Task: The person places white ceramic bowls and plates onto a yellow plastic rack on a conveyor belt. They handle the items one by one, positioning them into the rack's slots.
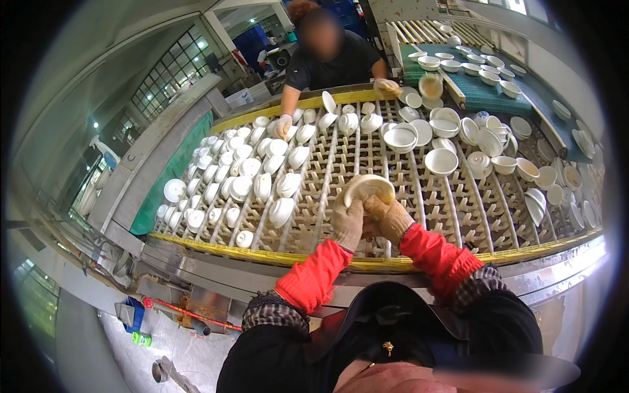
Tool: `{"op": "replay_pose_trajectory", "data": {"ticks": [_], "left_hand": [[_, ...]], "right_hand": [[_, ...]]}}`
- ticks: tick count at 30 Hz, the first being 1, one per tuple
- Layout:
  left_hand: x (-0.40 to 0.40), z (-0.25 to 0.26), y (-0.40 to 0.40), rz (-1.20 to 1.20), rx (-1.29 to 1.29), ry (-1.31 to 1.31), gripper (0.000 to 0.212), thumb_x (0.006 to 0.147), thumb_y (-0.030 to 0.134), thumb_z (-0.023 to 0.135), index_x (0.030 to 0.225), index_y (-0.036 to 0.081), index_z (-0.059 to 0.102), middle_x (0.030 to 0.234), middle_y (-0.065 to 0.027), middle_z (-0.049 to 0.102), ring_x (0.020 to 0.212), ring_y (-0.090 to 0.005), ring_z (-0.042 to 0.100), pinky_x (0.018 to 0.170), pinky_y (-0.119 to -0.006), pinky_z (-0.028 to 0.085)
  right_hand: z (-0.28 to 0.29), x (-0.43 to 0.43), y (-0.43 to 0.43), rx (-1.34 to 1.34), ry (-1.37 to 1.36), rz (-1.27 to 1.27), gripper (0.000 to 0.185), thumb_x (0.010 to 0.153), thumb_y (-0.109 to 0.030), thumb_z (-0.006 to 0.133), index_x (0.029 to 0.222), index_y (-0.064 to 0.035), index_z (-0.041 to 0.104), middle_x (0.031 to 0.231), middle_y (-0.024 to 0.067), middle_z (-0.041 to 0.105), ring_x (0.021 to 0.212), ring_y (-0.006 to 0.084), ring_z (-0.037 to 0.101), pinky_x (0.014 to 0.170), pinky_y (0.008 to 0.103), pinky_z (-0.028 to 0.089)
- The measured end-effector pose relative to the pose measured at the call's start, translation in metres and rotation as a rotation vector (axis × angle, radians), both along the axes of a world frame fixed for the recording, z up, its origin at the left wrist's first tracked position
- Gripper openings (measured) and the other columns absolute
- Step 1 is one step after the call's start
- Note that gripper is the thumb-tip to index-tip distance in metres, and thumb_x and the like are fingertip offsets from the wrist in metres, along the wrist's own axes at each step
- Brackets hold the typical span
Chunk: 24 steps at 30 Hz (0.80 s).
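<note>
In the middle of the head view, my left hand (347,216), in a knitted glove, holds a whitish bowl (369,188) tilted on its edge. My right hand (388,213), also gloved, presses against the lower side of the same bowl; its fingers are partly hidden. Both hands are above a pegged conveyor (314,216) with long pale bars. Left of them, many white bowls (241,186) rest on the pegs, several bottom up or tilted. Right of them lie loose bowls, among them one upright bowl (441,162) and a stack (400,137).
Across the conveyor a co-worker (334,59) in gloves touches bowls at the far side. A green belt (474,96) with bowls stands at the back right. A yellow rail (295,259) runs along the near edge. A green curtain (172,174) hangs at the left end.
</note>
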State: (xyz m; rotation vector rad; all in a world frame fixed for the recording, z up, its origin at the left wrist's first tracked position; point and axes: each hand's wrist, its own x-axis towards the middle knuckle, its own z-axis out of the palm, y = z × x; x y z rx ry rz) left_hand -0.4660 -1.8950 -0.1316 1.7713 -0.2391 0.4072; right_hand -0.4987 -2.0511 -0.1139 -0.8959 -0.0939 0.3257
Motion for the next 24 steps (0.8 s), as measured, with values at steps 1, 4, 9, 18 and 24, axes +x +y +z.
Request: {"op": "replay_pose_trajectory", "data": {"ticks": [1,4,9,18,24], "left_hand": [[0.009,-0.005,0.011,-0.056,-0.138,0.028,0.035,0.112,0.018,0.064,0.142,-0.001,0.07,0.113,-0.0106,0.08,0.095,-0.0201,0.076,0.08,-0.034,0.066],[0.006,0.012,0.002,-0.26,-0.157,0.191,0.045,0.108,0.015,0.073,0.151,0.004,0.066,0.126,-0.0157,0.078,0.107,-0.0226,0.077,0.089,-0.034,0.066],[-0.015,0.06,0.008,-0.475,0.311,0.113,0.054,0.103,0.026,0.079,0.15,0.004,0.065,0.133,-0.0178,0.078,0.122,-0.0346,0.075,0.103,-0.042,0.064],[-0.032,0.023,-0.022,-0.089,0.902,-0.115,0.028,0.103,0.037,0.068,0.109,0.01,0.072,0.099,-0.0151,0.075,0.097,-0.0414,0.073,0.083,-0.055,0.058],[-0.017,0.015,-0.026,-0.127,0.857,0.023,0.033,0.102,0.043,0.066,0.102,0.01,0.073,0.099,-0.0198,0.074,0.099,-0.0449,0.072,0.085,-0.058,0.056]], "right_hand": [[0.018,-0.006,0.006,-0.06,-0.021,0.022,0.04,0.113,-0.028,0.065,0.146,-0.0049,0.058,0.111,0.0206,0.08,0.09,0.0379,0.082,0.074,0.0486,0.07],[-0.023,0.026,-0.043,-0.699,-0.237,-0.031,0.04,0.114,-0.028,0.061,0.143,0.0,0.06,0.105,0.0231,0.082,0.086,0.0356,0.082,0.075,0.0458,0.07],[0.021,0.016,-0.052,-1.564,-0.585,0.083,0.039,0.101,-0.043,0.076,0.116,-0.0078,0.082,0.097,0.0175,0.084,0.097,0.0338,0.083,0.085,0.0493,0.065],[0.027,-0.006,-0.036,-2.049,-0.545,0.233,0.044,0.096,-0.048,0.072,0.117,-0.0116,0.085,0.11,0.0186,0.084,0.103,0.0378,0.082,0.09,0.0507,0.065],[0.02,-0.037,-0.02,-2.099,-0.746,0.411,0.04,0.106,-0.034,0.057,0.126,-0.0108,0.083,0.123,0.0206,0.082,0.111,0.0352,0.082,0.094,0.0521,0.065]]}}
